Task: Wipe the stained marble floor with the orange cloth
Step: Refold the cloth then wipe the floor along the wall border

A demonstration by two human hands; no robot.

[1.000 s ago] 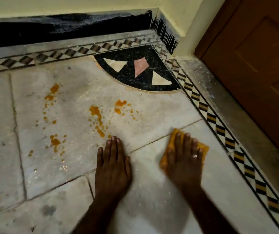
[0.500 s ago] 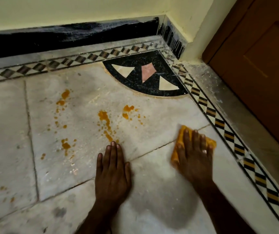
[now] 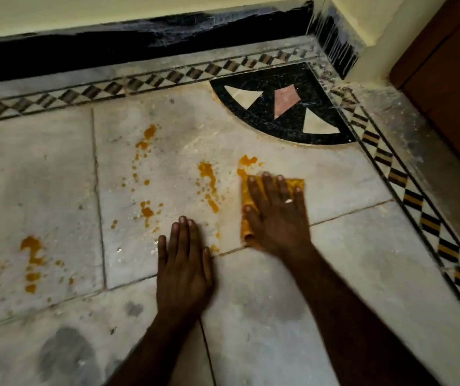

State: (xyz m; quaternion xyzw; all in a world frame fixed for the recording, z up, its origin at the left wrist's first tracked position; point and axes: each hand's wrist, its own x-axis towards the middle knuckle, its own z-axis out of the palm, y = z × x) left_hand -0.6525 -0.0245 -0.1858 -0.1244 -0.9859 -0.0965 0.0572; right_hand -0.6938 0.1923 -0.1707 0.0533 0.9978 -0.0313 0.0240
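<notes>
The pale marble floor carries several orange stains: a streak left of the cloth, a blotch just beyond it, spatters further left and a patch at far left. My right hand lies flat, fingers spread, pressing the folded orange cloth onto the floor; the hand covers most of it. My left hand rests palm down on the marble beside it, holding nothing.
A black quarter-circle inlay with pale and pink triangles fills the corner. A chequered border runs along both walls. Black skirting backs the far wall, and a brown wooden door stands at right.
My right hand has slid the cloth forward and left across the tile joint onto the stained slab, up against the nearest blotch. My left hand has stayed planted.
</notes>
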